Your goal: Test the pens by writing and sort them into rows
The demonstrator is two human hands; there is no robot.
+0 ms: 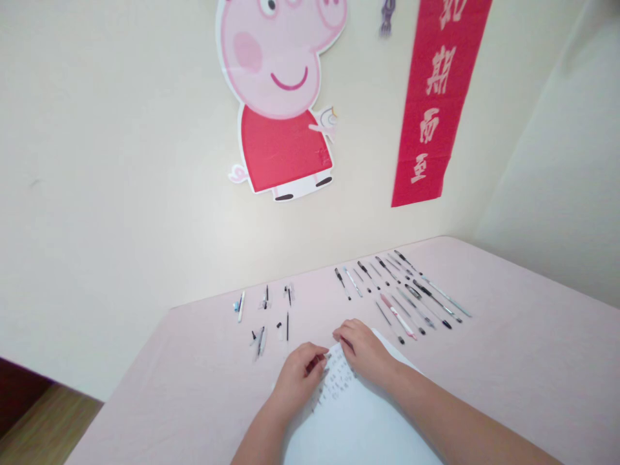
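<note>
A white sheet of paper (pixel 368 426) with rows of handwriting near its top lies on the table in front of me. My left hand (pixel 301 371) is over the paper's upper left edge, thumb and fingers curled together in a pinch. Something small and dark may be at its fingertips, too small to name. Across from it, my right hand (pixel 363 352) rests over the top of the sheet with bent fingers closed together, their tips pointing left. Whatever it may hold is hidden. A narrow gap separates the two hands.
Beyond my right hand lie rows of pens and refills, including a pink pen (pixel 398 316) and a black-capped pen (pixel 433 300). Left of them are small groups of pen parts, with a white pen (pixel 241 307) and a dark refill (pixel 287 326). A wall (pixel 145 194) borders the pink table (pixel 194 361).
</note>
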